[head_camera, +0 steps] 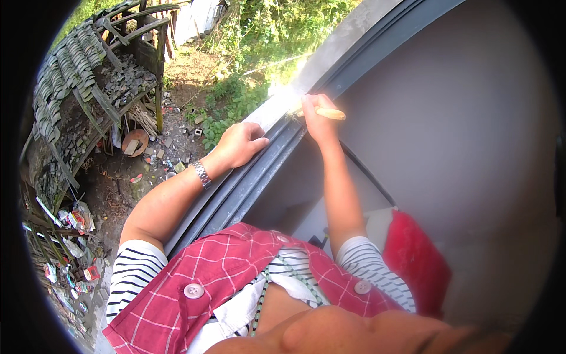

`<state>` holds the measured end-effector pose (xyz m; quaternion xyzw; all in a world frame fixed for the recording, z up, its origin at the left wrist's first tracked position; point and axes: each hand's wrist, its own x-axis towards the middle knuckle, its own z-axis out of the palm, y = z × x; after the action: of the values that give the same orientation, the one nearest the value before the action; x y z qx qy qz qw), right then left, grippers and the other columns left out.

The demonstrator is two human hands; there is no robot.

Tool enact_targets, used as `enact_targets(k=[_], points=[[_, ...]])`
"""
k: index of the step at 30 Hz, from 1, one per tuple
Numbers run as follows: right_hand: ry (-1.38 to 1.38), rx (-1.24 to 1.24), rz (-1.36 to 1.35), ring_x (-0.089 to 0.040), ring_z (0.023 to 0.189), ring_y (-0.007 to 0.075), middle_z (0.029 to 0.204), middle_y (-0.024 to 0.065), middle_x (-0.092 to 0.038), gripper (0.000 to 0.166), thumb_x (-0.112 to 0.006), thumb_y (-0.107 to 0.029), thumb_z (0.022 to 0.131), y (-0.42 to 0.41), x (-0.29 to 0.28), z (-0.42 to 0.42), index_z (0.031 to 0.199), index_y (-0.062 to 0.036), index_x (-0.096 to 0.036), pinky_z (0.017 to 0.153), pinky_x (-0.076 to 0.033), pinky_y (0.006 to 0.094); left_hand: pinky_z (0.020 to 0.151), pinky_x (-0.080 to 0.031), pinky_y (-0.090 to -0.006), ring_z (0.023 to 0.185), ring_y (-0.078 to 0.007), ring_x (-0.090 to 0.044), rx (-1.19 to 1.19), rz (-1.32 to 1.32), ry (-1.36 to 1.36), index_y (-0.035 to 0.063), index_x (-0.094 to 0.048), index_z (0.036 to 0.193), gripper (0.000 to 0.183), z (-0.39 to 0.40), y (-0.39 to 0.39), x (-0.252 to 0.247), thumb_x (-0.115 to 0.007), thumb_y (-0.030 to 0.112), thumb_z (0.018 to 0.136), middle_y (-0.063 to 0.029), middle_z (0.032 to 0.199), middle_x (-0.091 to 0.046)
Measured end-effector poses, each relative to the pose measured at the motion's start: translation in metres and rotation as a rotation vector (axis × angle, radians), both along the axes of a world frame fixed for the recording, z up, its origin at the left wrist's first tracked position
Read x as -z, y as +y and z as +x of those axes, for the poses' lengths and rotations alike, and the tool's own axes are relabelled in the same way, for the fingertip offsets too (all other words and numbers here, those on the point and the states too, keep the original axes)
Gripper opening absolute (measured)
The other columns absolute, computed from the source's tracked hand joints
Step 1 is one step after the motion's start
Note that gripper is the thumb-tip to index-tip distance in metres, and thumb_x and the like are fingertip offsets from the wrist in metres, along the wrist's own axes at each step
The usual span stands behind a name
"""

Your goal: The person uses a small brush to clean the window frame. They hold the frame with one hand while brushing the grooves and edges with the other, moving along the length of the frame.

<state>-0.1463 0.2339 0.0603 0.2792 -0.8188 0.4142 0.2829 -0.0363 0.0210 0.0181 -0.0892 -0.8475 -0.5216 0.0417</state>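
My right hand (pixel 319 116) is closed around the pale yellow handle (pixel 330 113) of a small brush, whose bristles are partly washed out by glare at the window's grey metal sliding track (pixel 261 170). Lower and to the left, my left hand (pixel 242 144) rests on the pale outer sill beside the track, fingers bent over it and thumb towards the rails. It seems to hold nothing, though its fingertips are hidden. A metal-band wristwatch (pixel 202 174) is on my left wrist. Pale marks and dust show along the rails.
Outside and below lie a broken tiled roof (pixel 70 84), scattered rubbish (pixel 90 272), a round reddish basin (pixel 135 142) and green plants (pixel 230 106). Indoors, a plain grey wall (pixel 442 110) stands at the right, with a red cloth-like thing (pixel 413 261) low beside my right arm.
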Motion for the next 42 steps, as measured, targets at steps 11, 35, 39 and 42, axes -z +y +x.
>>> enact_targets(k=[11, 35, 39, 42], points=[[-0.082, -0.004, 0.128, -0.065, 0.069, 0.0312, 0.075, 0.0123, -0.063, 0.026, -0.075, -0.013, 0.087, -0.009, 0.003, 0.006, 0.070, -0.0028, -0.058, 0.065, -0.051, 0.0419, 0.082, -0.054, -0.0420, 0.087, -0.0323, -0.071, 0.002, 0.007, -0.030, 0.0018, -0.075, 0.097, 0.027, 0.005, 0.000, -0.006, -0.071, 0.027, 0.088, -0.0190, 0.091, -0.073], [-0.044, -0.097, -0.036, -0.070, 0.093, 0.0225, 0.095, 0.0118, -0.073, 0.019, -0.071, -0.014, 0.095, -0.002, 0.026, 0.016, 0.081, -0.0026, -0.067, 0.083, -0.054, 0.0352, 0.081, -0.054, -0.0412, 0.087, -0.0317, -0.072, -0.001, 0.007, -0.021, 0.0008, -0.075, 0.097, 0.028, 0.002, 0.000, -0.001, -0.071, 0.027, 0.088, -0.0191, 0.090, -0.073], [-0.054, -0.097, -0.212, -0.070, 0.093, 0.0233, 0.097, 0.0135, -0.073, 0.016, -0.072, -0.014, 0.095, 0.007, 0.027, 0.019, 0.084, -0.0025, -0.070, 0.084, -0.054, 0.0360, 0.083, -0.055, -0.0403, 0.089, -0.0311, -0.072, 0.011, 0.019, -0.028, 0.0007, -0.075, 0.099, 0.029, 0.002, 0.001, 0.001, -0.071, 0.027, 0.088, -0.0196, 0.093, -0.074], [0.013, -0.105, -0.119, -0.071, 0.094, 0.0239, 0.096, 0.0135, -0.072, 0.014, -0.071, -0.013, 0.096, 0.004, 0.020, 0.023, 0.087, -0.0023, -0.070, 0.083, -0.054, 0.0348, 0.082, -0.055, -0.0400, 0.087, -0.0309, -0.072, -0.004, 0.010, -0.012, 0.0001, -0.075, 0.098, 0.028, 0.002, -0.001, -0.002, -0.071, 0.026, 0.088, -0.0192, 0.092, -0.074]])
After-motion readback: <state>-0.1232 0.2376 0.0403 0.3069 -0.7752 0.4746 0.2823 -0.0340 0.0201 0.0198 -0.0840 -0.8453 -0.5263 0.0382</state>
